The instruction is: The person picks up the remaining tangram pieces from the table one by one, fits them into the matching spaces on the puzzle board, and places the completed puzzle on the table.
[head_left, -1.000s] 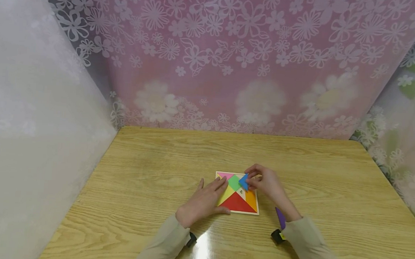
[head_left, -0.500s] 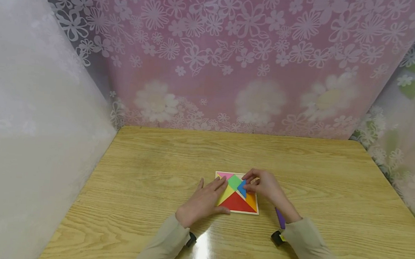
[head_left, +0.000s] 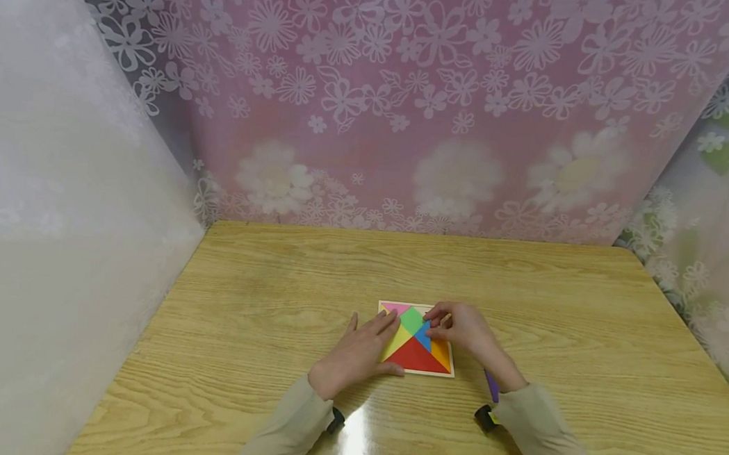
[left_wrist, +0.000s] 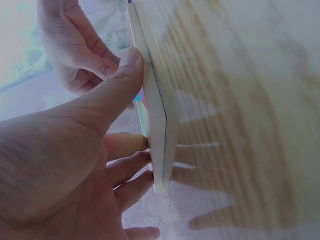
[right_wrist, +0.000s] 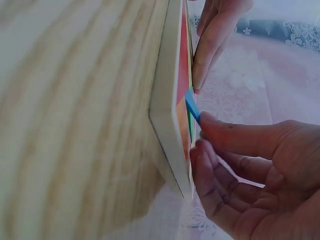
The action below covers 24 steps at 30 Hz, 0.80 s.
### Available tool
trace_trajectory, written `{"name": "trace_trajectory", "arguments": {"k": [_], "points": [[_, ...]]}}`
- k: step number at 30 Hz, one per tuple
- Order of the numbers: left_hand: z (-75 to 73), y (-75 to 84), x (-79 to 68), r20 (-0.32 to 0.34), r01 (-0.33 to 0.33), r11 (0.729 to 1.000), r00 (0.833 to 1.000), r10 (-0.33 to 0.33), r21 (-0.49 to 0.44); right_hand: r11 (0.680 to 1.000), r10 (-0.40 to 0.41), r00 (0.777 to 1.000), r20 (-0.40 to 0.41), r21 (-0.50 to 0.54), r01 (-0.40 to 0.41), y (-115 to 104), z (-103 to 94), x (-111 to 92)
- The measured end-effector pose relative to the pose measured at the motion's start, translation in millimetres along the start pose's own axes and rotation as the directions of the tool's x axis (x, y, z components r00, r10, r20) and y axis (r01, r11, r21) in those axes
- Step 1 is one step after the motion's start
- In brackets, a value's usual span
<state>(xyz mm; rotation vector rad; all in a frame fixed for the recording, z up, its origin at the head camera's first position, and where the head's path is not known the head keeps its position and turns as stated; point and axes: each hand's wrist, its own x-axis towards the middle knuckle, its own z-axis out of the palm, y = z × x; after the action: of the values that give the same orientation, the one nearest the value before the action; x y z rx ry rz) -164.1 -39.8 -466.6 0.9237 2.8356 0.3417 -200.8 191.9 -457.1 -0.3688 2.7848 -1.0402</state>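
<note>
A square tangram board (head_left: 454, 373) with a pale rim lies on the table, filled with coloured pieces: red (head_left: 416, 357), yellow (head_left: 397, 341), green (head_left: 412, 320), pink (head_left: 395, 307) and orange (head_left: 441, 351). My right hand (head_left: 466, 328) pinches a blue triangle (head_left: 423, 336) between thumb and fingers over the board's right half. In the right wrist view the blue triangle (right_wrist: 192, 105) stands tilted, one corner down at the board. My left hand (head_left: 357, 352) rests with straight fingers across the board's left side, thumb at the near edge.
A purple piece (head_left: 492, 386) lies on the table right of the board, partly hidden by my right forearm. The wooden table (head_left: 273, 284) meets a pink flowered curtain (head_left: 371, 116) at the back, with pale sheets at both sides.
My right hand has brought the blue triangle slightly left and nearer, lowering it over the bare spot between the green, red and orange pieces. The left hand has stayed still.
</note>
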Motion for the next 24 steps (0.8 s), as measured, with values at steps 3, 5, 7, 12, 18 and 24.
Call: {"name": "trace_trajectory", "arguments": {"k": [3, 5, 7, 12, 18, 24], "points": [[-0.2, 0.2, -0.4, 0.002, -0.002, 1.000, 1.000, 0.002, 0.002, 0.999, 0.000, 1.000, 0.012, -0.036, 0.001, -2.1, 0.2, 0.8], [0.0, 0.3, -0.3, 0.001, -0.003, 1.000, 1.000, 0.003, 0.004, 0.999, -0.005, 1.000, 0.023, -0.047, 0.006, -3.3, 0.1, 0.9], [0.0, 0.6, -0.2, -0.002, -0.003, 1.000, 1.000, 0.003, 0.007, 0.998, -0.011, 0.999, 0.030, -0.054, 0.013, -3.9, 0.0, 0.9], [0.0, 0.8, 0.2, 0.001, 0.002, 1.000, 1.000, -0.002, 0.012, 1.000, -0.007, 1.000, -0.006, -0.027, 0.007, -2.0, -2.6, -0.3], [-0.3, 0.6, -0.2, 0.006, 0.003, 1.000, 1.000, -0.003, 0.010, 1.000, -0.012, 0.993, -0.114, -0.019, 0.010, 0.6, -13.5, -7.0], [-0.1, 0.3, -0.7, -0.002, -0.002, 1.000, 1.000, 0.002, 0.010, 0.996, -0.077, 0.982, -0.172, -0.066, 0.066, 2.5, -24.9, -19.5]]}}
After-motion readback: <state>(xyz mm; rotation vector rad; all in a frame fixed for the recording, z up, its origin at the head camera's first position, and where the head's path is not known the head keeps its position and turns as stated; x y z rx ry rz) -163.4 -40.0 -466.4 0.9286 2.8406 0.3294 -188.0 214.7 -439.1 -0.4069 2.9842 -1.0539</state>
